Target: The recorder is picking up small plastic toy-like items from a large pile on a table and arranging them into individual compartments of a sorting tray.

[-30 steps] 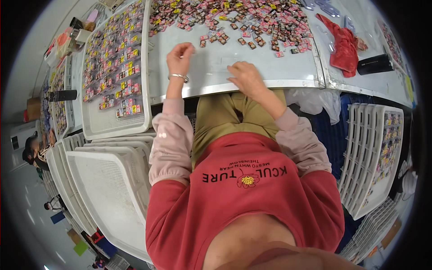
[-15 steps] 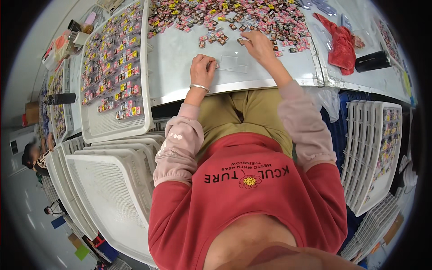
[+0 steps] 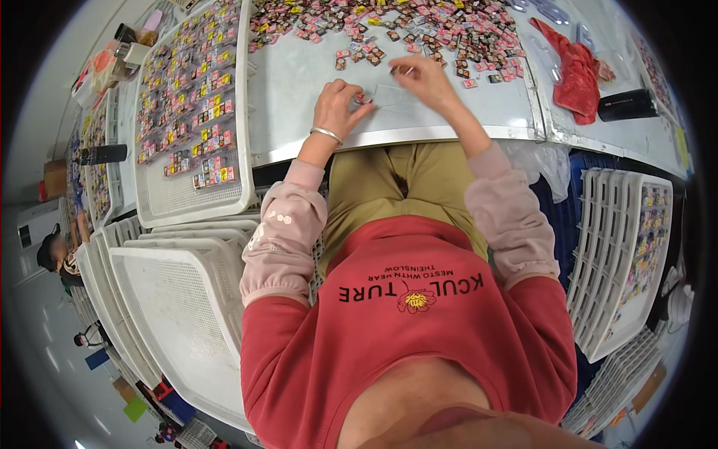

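Observation:
A pile of small square pieces [image 3: 426, 34], pink, dark and yellow, spreads over the far part of the white table [image 3: 292, 93]. My left hand [image 3: 338, 108] wears a bangle and curls at the near part of the table, thumb and fingers around a small pink piece [image 3: 364, 99]. To its right lies a clear plastic sheet or case [image 3: 393, 97], hard to make out against the table. My right hand [image 3: 425, 81] is above the far side of this plastic, its fingertips pinching a small dark square piece [image 3: 404, 69].
On the left a white tray [image 3: 161, 202] carries rows of clear packs with colored pieces. Stacked white trays [image 3: 176, 314] stand below it; more racks [image 3: 624, 254] are at right. A red cloth [image 3: 576, 82] and black cylinder [image 3: 627, 105] lie on the right table. A person [image 3: 60, 254] is far left.
My right hand has drawn back from the pile toward the clear plastic, with a small dark piece in its fingertips. My left thumb and fingers have spread slightly, showing the pink piece between them.

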A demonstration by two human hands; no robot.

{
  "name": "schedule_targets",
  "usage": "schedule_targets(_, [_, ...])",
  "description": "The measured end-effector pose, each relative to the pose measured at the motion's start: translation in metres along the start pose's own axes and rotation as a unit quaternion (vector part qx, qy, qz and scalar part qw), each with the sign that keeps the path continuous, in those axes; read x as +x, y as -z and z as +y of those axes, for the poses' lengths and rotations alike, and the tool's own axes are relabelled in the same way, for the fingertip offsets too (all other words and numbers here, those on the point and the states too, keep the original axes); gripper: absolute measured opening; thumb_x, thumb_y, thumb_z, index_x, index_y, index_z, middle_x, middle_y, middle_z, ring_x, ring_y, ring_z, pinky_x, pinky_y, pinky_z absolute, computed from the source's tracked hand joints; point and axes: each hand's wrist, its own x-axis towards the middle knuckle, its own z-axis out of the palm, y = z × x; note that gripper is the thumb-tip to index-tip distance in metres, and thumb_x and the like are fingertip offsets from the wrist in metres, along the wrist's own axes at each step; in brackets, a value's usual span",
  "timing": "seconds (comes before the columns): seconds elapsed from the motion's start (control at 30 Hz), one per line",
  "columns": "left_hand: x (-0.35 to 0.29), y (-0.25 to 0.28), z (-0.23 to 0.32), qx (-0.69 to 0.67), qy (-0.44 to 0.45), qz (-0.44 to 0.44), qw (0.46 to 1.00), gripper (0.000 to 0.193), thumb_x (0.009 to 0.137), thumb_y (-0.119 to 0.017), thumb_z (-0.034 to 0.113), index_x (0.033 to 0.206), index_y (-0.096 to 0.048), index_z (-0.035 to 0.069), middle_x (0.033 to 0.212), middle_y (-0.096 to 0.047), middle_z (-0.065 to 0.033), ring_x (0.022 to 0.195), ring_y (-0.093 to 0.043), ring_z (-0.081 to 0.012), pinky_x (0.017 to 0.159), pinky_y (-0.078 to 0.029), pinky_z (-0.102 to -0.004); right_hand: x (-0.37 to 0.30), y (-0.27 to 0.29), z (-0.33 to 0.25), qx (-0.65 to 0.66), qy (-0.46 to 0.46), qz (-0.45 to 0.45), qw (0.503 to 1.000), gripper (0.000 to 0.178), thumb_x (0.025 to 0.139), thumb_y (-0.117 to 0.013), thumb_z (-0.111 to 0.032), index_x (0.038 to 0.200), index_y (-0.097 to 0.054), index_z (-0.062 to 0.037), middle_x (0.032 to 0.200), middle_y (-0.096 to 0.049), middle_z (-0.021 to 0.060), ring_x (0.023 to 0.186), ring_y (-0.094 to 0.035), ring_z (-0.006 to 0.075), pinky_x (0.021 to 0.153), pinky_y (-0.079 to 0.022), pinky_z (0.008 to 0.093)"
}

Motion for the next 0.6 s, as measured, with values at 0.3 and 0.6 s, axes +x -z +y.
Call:
schedule_targets(0.3, [0.017,-0.007,0.011,0.042,0.101,-0.086,0.99,0.015,0.067,-0.069,0.012,0.079,-0.062,0.007,0.082,-0.059,-0.0106,0.076,-0.058,-0.0291,0.069,-0.048,-0.0382,-0.023,-0.032,-0.018,-0.054,0.007,-0.019,0.998,0.02,0.074,-0.062,-0.003,0.094,-0.062,-0.006,0.084,-0.061,0.0158,0.076,-0.059,0.0339,0.068,-0.048,0.0403])
schedule_targets(0.6, [0.008,-0.012,0.017,-0.029,0.108,0.032,0.993,0.02,0.062,-0.068,0.01,0.082,-0.067,0.008,0.071,-0.055,-0.01,0.066,-0.059,-0.0257,0.061,-0.049,-0.0356,-0.018,-0.023,-0.009,0.044,-0.098,-0.038,0.993,0.018,0.075,-0.059,-0.007,0.092,-0.064,-0.0036,0.074,-0.062,0.0131,0.068,-0.061,0.0262,0.063,-0.049,0.0355])
